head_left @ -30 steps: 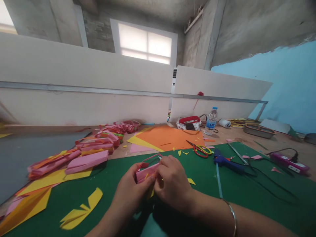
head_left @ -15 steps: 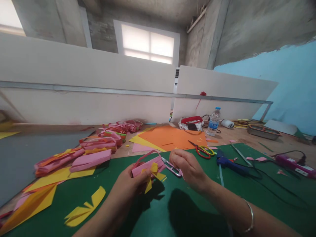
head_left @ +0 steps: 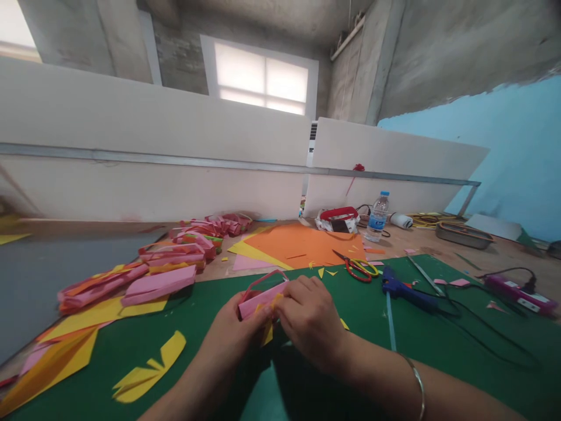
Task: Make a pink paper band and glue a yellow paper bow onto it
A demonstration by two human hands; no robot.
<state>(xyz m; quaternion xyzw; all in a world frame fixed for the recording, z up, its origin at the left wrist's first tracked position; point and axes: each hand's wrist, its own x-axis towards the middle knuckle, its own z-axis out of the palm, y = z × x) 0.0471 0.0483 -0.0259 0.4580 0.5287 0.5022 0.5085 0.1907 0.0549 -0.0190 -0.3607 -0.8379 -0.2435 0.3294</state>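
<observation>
My left hand (head_left: 234,327) is closed around a small pink folded-paper basket (head_left: 259,301) with a thin strip handle arching over it. A yellow paper piece (head_left: 267,335) lies against the basket's near side, mostly covered by my fingers. My right hand (head_left: 309,321) meets the left there, its fingers pinched on the yellow paper. On the green mat (head_left: 210,374) at the left rests a yellow paper butterfly cut-out (head_left: 151,371). The fingertips of my right hand are partly hidden.
Red and yellow scissors (head_left: 359,268), a blue glue gun (head_left: 405,291) and a purple power strip (head_left: 519,294) lie to the right. A water bottle (head_left: 377,219) stands behind them. Pink paper baskets (head_left: 160,283) line the left. An orange sheet (head_left: 307,245) lies at the back.
My right hand has moved left and down onto the yellow paper on the basket. The small snips seen beside it before are out of sight. Small yellow scraps behind it now show.
</observation>
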